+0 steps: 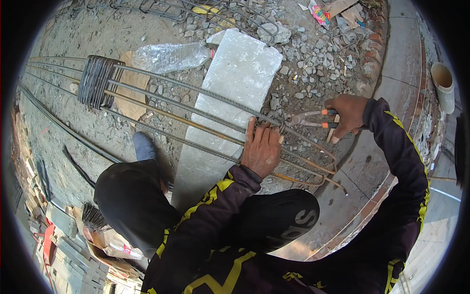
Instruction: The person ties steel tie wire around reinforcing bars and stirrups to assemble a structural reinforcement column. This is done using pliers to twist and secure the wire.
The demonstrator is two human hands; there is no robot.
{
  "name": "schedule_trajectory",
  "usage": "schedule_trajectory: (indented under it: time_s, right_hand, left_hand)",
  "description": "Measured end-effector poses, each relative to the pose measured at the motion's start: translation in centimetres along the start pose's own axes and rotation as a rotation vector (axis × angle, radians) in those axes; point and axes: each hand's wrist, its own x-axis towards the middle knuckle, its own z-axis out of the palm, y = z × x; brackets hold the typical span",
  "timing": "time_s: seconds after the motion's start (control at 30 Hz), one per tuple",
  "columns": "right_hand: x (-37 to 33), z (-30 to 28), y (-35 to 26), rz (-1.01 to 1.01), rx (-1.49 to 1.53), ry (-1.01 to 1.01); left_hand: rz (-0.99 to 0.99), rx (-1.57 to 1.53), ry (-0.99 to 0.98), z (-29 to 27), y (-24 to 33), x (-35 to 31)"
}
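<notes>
Several long steel reinforcing bars (181, 105) run from the left across a pale concrete slab (245, 63); their right ends are bent. My left hand (262, 149) presses over the bars at the slab's right edge, fingers curled about them, index finger straighter. Gripped by its handles in my right hand (350, 115) is a pair of pincers (295, 119) with orange and black grips. The handles are spread, and the jaws sit beside a bar just right of my left fingertips. Farther left, a bundle of dark steel stirrups (98, 81) surrounds the bars.
A clear plastic bottle (171, 56) and brown cardboard (129, 93) lie near the stirrups. Gravel (318, 66) covers the ground beyond the slab. A paved strip (399, 54) with a brick edge curves along the right, beside a pale pipe (443, 88). Litter lies at the upper right.
</notes>
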Motion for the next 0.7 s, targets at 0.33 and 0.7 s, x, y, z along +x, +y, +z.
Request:
schedule_trajectory:
  time_s: [0.33,0.7]
  right_hand:
    - [1.3,-2.7,-3.0,-0.286,-0.942,0.445]
    - [4.5,-2.3,-1.9,-0.475,-1.04,0.606]
  left_hand:
    - [0.015,-0.019,0.01,0.2,-0.5,-0.1]
    - [0.016,-0.022,0.056,0.3,-0.7,-0.2]
